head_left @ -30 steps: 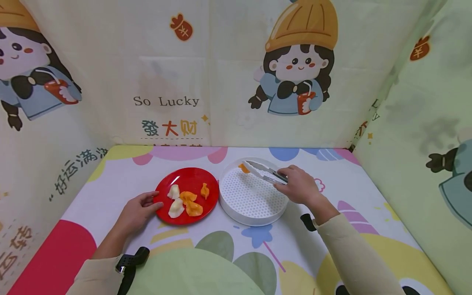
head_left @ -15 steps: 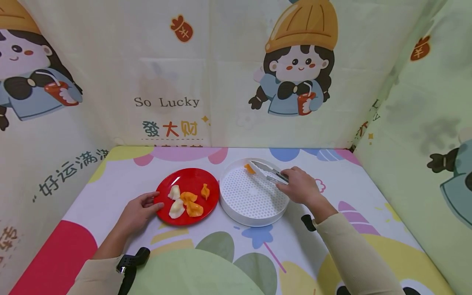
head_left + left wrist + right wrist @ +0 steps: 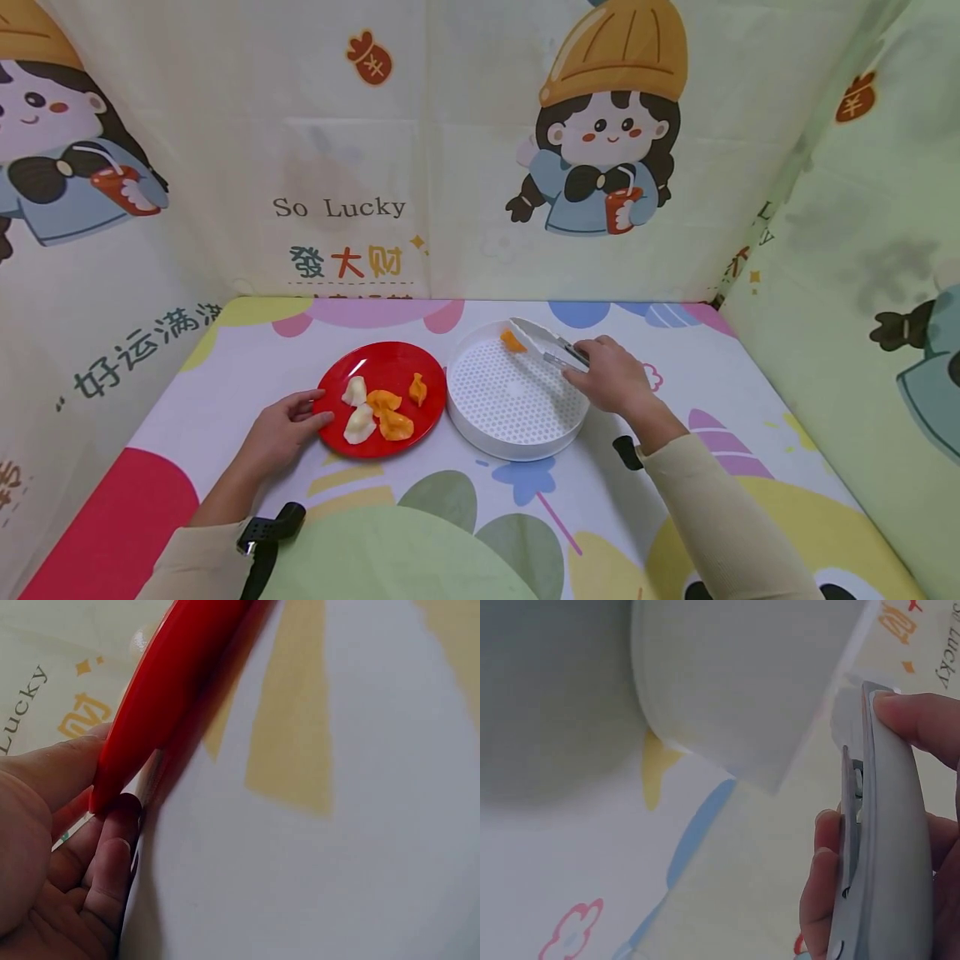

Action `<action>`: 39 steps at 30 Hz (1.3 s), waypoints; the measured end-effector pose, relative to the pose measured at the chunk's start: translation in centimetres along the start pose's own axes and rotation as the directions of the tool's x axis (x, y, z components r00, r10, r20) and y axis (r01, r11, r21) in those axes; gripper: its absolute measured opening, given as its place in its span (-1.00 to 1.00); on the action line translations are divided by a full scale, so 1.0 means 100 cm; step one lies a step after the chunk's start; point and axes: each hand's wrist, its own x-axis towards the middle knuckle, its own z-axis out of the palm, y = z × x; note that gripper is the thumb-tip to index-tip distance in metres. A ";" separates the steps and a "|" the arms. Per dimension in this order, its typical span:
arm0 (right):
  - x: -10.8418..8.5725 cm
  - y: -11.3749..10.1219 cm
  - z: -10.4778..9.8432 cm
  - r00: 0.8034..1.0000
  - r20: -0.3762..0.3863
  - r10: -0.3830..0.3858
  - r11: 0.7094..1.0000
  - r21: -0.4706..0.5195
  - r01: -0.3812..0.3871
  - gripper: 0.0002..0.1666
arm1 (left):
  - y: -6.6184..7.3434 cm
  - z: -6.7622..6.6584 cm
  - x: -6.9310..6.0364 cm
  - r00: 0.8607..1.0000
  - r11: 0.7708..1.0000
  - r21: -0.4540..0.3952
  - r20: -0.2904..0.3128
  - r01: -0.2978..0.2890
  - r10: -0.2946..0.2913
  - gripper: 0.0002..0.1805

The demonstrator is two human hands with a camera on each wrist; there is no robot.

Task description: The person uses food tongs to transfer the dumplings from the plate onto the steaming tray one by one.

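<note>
My left hand [image 3: 281, 429] pinches the left rim of a red plate [image 3: 382, 358]; in the left wrist view the thumb lies on the rim's upper side and fingers [image 3: 112, 870] are beneath it. On the plate lie two white dumplings [image 3: 360, 423] and several orange dumplings [image 3: 395, 425]. My right hand [image 3: 611, 379] grips a pair of tongs [image 3: 553, 340] over a round white steamer tray [image 3: 517, 450] with a perforated base. One orange dumpling [image 3: 512, 342] is at the tongs' far end, near the tray's back wall. Whether the tongs still clasp it, I cannot tell.
Plate and tray stand side by side on a table covered with a colourful cartoon cloth [image 3: 465, 567]. A printed curtain [image 3: 465, 167] rises behind the table's back edge, with similar fabric at both sides. Black straps [image 3: 266, 537] circle the wrists.
The orange dumpling in the tray and the tongs' tips have shifted slightly right. My right hand has barely moved, and my left hand stays on the plate's rim.
</note>
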 end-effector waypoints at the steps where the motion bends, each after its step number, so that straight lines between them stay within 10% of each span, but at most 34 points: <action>1: -0.001 -0.001 -0.001 1.000 -0.008 -0.005 1.000 0.004 0.005 -0.36 | 0.000 0.000 0.000 1.000 1.000 0.002 0.000 -0.001 0.001 -0.21; 39: -0.022 -0.111 0.005 0.954 0.196 -0.226 0.973 0.082 0.214 -0.36 | 0.003 0.000 -0.003 1.000 1.000 -0.011 0.007 0.018 -0.017 -0.21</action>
